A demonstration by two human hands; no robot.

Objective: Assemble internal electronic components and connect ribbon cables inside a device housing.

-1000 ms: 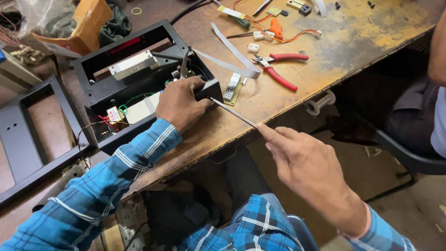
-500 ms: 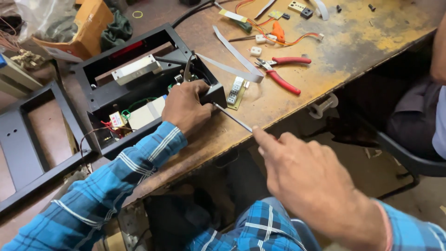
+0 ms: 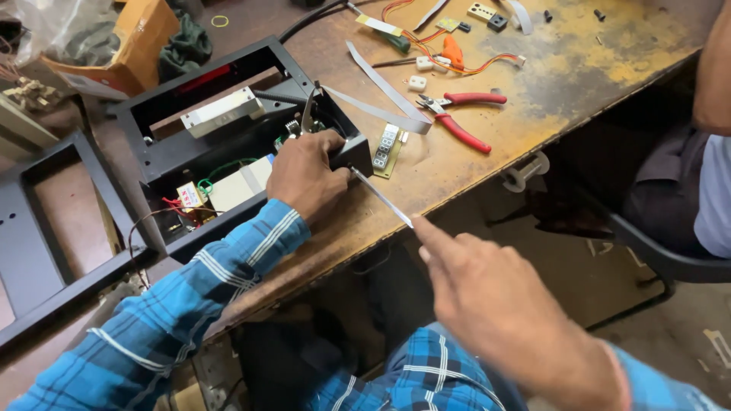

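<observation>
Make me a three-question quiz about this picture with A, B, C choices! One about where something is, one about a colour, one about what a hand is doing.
1. Where are the pliers?
A. on the wooden table
B. in the black box
C. on the floor

2. What colour are the pliers' handles?
A. blue
B. red
C. green

3. What is the left hand doing?
A. resting on the black box
B. holding the pliers
C. waving in the air

Answers: 1 A, they lie on the tabletop beside a grey flat strip. 2 B, both handles are red. 3 A, it rests on the box's corner, while the right hand pinches a thin strip.
</observation>
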